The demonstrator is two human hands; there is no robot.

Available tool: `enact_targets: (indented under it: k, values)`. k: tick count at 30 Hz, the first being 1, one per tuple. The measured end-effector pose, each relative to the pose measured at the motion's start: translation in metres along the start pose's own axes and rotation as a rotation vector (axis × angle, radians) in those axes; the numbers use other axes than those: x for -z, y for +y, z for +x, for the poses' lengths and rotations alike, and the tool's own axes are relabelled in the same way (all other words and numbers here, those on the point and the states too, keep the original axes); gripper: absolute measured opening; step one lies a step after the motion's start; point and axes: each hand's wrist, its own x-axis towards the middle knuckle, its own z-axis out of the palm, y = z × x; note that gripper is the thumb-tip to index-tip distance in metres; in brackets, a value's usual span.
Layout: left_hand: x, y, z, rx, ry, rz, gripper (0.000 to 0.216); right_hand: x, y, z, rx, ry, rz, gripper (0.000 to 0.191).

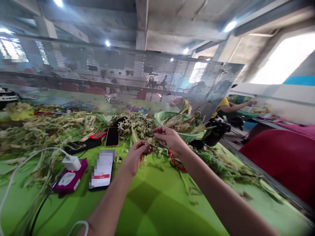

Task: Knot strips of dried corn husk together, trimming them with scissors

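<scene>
Green table (157, 209) strewn with dried plants (141, 124) | some pinched in left hand (133, 158) | right hand (174, 141) near basket (192, 137), grip can't be told

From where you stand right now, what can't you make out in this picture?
All in the head view:
What the left hand pinches: too small, its own fingers partly hide it.
Words on the lit phone: a blocky blur covers much of the screen.
Bottom of the green bowl: hidden by dry leaves.
Where the white cable ends: cut off by the picture's edge.
</scene>
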Motion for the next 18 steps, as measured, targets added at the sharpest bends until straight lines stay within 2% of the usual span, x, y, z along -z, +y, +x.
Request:
enact_targets:
  k: [7, 11, 18]
  values:
    - [0.005, 0.005, -0.002, 0.090, -0.008, -0.006, 0.024, 0.033, 0.014, 0.003, 0.068, 0.121, 0.020, 0.034]
    - [0.010, 0.006, 0.001, 0.081, 0.004, -0.001, 0.022, 0.050, 0.027, -0.001, 0.037, 0.201, 0.074, 0.035]
    - [0.016, 0.006, 0.003, 0.030, -0.012, -0.062, 0.020, 0.069, 0.038, -0.007, -0.006, 0.201, 0.103, 0.037]
